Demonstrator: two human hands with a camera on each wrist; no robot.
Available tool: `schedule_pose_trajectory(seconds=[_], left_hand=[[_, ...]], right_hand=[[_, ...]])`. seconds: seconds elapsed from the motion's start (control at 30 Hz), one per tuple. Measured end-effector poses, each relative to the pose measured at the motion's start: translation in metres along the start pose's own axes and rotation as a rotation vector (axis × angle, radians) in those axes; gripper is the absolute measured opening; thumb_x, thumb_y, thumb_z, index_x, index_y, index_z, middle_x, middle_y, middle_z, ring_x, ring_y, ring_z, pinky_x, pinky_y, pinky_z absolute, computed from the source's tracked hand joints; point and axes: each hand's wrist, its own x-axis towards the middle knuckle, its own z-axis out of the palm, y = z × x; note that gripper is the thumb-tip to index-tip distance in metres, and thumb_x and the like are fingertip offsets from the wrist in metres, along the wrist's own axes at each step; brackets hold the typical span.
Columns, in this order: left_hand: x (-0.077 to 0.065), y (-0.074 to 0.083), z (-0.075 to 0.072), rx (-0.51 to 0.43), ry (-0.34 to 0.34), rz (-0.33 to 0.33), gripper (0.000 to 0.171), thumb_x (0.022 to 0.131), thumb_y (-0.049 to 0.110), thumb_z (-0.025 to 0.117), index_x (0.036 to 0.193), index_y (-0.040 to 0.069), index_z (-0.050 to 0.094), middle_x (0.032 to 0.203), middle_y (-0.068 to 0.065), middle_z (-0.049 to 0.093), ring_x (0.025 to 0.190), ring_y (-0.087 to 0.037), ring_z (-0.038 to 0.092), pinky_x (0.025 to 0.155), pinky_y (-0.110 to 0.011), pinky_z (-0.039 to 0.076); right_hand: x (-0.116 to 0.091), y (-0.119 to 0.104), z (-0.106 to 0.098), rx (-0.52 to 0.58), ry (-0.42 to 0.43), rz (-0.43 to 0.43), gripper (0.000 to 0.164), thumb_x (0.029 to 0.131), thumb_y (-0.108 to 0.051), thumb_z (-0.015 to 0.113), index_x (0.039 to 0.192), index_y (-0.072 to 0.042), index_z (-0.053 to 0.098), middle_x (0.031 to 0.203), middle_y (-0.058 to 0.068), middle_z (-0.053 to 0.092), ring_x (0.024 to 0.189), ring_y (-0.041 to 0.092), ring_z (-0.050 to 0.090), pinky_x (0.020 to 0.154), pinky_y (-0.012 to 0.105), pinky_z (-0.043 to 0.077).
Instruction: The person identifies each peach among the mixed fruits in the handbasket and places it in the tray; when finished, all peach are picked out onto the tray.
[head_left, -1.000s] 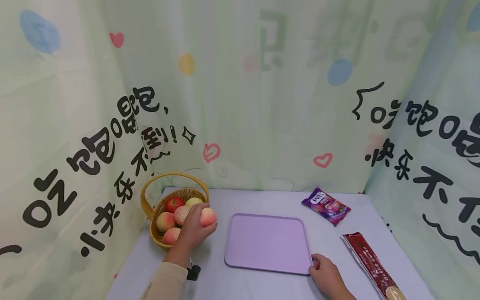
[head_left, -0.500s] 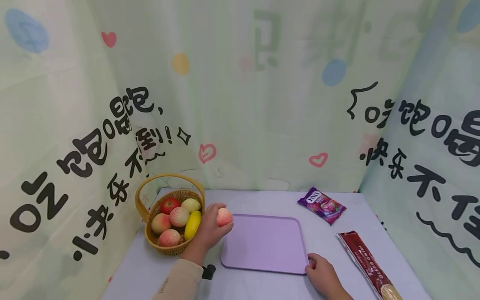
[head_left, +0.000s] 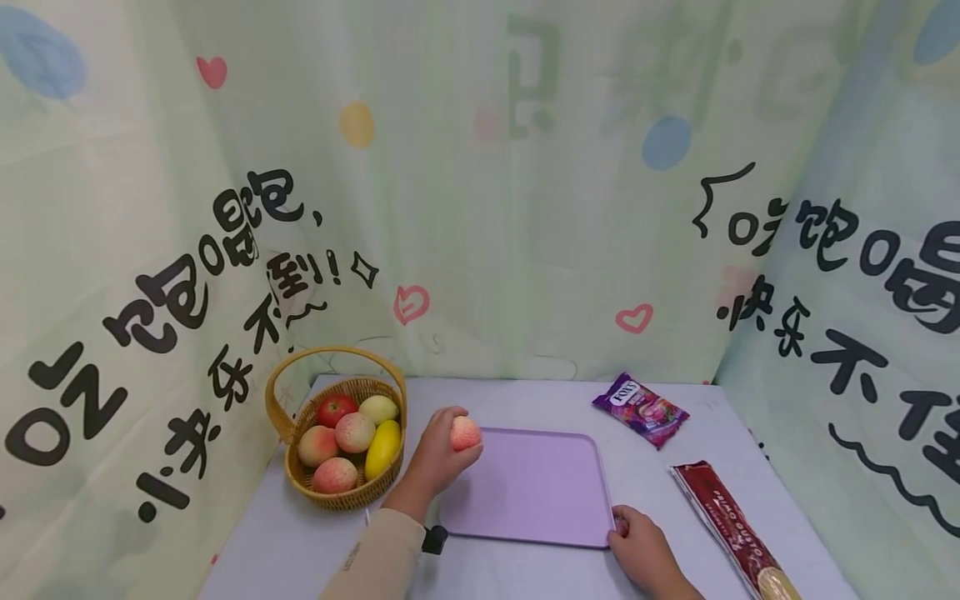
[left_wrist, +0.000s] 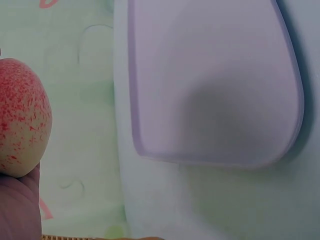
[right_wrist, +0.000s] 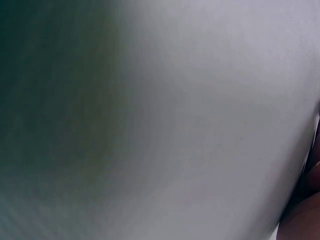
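Note:
Raised over the left edge of the lilac tray (head_left: 532,492), my left hand (head_left: 437,457) grips a pink speckled peach (head_left: 466,433). The left wrist view shows that peach (left_wrist: 22,117) at its left border, apart from the tray (left_wrist: 215,60). My right hand (head_left: 647,552) pinches the tray's front right corner with curled fingers. Only part of the right hand (right_wrist: 306,217) enters the right wrist view, at its lower right. Left of the tray stands a wicker basket (head_left: 341,502) holding several fruits, among them a red apple (head_left: 337,409) and a yellow banana-like fruit (head_left: 383,450).
Behind the tray's right side lies a purple FOX'S candy bag (head_left: 642,410). A long dark red packet (head_left: 735,529) lies to the right of my right hand. Printed curtains (head_left: 525,250) enclose the white table (head_left: 480,575) at the back and sides.
My left hand has carried the peach rightward, out from over the basket to the tray's left edge. The yellow fruit has come into sight. My right hand stays at the tray corner.

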Motion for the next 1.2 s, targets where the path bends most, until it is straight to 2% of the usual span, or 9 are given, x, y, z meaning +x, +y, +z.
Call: schedule_pose_trajectory(seconds=[0.13, 0.33, 0.47, 0.67, 0.8, 0.97, 1.1, 1.2], left_hand=[[0.004, -0.002, 0.006, 0.002, -0.010, 0.009, 0.058, 0.087, 0.023, 0.082, 0.137, 0.015, 0.054, 0.140, -0.009, 0.051, 0.108, -0.023, 0.057, 0.095, -0.043, 0.058], [0.012, -0.006, 0.018, 0.092, -0.057, 0.106, 0.056, 0.086, 0.022, 0.082, 0.134, 0.012, 0.055, 0.135, -0.007, 0.054, 0.104, -0.020, 0.057, 0.092, -0.038, 0.057], [0.019, -0.007, 0.028, 0.130, -0.090, 0.132, 0.055, 0.085, 0.021, 0.083, 0.132, 0.011, 0.056, 0.131, -0.008, 0.055, 0.103, -0.020, 0.057, 0.091, -0.038, 0.057], [0.024, -0.021, 0.044, 0.161, -0.114, 0.071, 0.056, 0.082, 0.024, 0.085, 0.129, 0.012, 0.057, 0.129, -0.009, 0.057, 0.100, -0.020, 0.057, 0.085, -0.038, 0.057], [0.023, -0.031, 0.049, 0.164, -0.114, 0.035, 0.056, 0.082, 0.024, 0.086, 0.128, 0.011, 0.057, 0.126, -0.009, 0.057, 0.099, -0.019, 0.055, 0.082, -0.037, 0.056], [0.028, -0.036, 0.054, 0.153, -0.101, 0.043, 0.053, 0.082, 0.023, 0.085, 0.126, 0.010, 0.058, 0.122, -0.008, 0.058, 0.099, -0.019, 0.055, 0.081, -0.037, 0.055], [0.035, -0.036, 0.056, 0.154, -0.101, 0.050, 0.053, 0.084, 0.023, 0.085, 0.127, 0.009, 0.058, 0.123, -0.009, 0.058, 0.096, -0.019, 0.055, 0.082, -0.036, 0.055], [0.041, -0.034, 0.057, 0.160, -0.099, 0.067, 0.052, 0.085, 0.022, 0.084, 0.127, 0.008, 0.058, 0.125, -0.012, 0.058, 0.095, -0.020, 0.057, 0.082, -0.037, 0.055]], right_hand=[[0.000, 0.000, 0.000, 0.000, 0.004, 0.005, 0.046, 0.087, -0.006, 0.065, 0.128, 0.015, 0.059, 0.078, 0.003, 0.054, 0.073, 0.017, 0.050, 0.065, 0.031, 0.041], [-0.001, -0.001, -0.003, 0.008, 0.005, 0.012, 0.046, 0.088, -0.006, 0.064, 0.129, 0.015, 0.059, 0.078, 0.003, 0.054, 0.073, 0.018, 0.050, 0.066, 0.031, 0.042], [-0.001, 0.000, -0.005, 0.003, 0.012, 0.021, 0.046, 0.088, -0.006, 0.064, 0.129, 0.015, 0.058, 0.079, 0.004, 0.054, 0.073, 0.018, 0.050, 0.066, 0.032, 0.042], [-0.003, -0.001, -0.003, 0.025, 0.009, 0.009, 0.044, 0.087, -0.005, 0.065, 0.127, 0.014, 0.060, 0.078, 0.003, 0.054, 0.073, 0.017, 0.049, 0.064, 0.031, 0.041], [-0.003, -0.004, 0.001, 0.030, 0.008, -0.011, 0.043, 0.086, -0.004, 0.067, 0.125, 0.013, 0.062, 0.078, 0.002, 0.053, 0.072, 0.017, 0.049, 0.064, 0.030, 0.040], [-0.003, -0.006, 0.002, 0.054, -0.021, 0.033, 0.045, 0.088, -0.006, 0.067, 0.128, 0.013, 0.060, 0.079, 0.003, 0.054, 0.073, 0.017, 0.050, 0.064, 0.030, 0.042], [-0.003, -0.005, 0.002, 0.078, -0.044, 0.083, 0.047, 0.090, -0.007, 0.067, 0.131, 0.015, 0.058, 0.080, 0.004, 0.054, 0.074, 0.018, 0.050, 0.066, 0.031, 0.044], [-0.002, -0.003, 0.000, 0.081, -0.036, 0.089, 0.047, 0.089, -0.006, 0.067, 0.131, 0.015, 0.058, 0.080, 0.005, 0.054, 0.075, 0.018, 0.050, 0.067, 0.031, 0.043]])
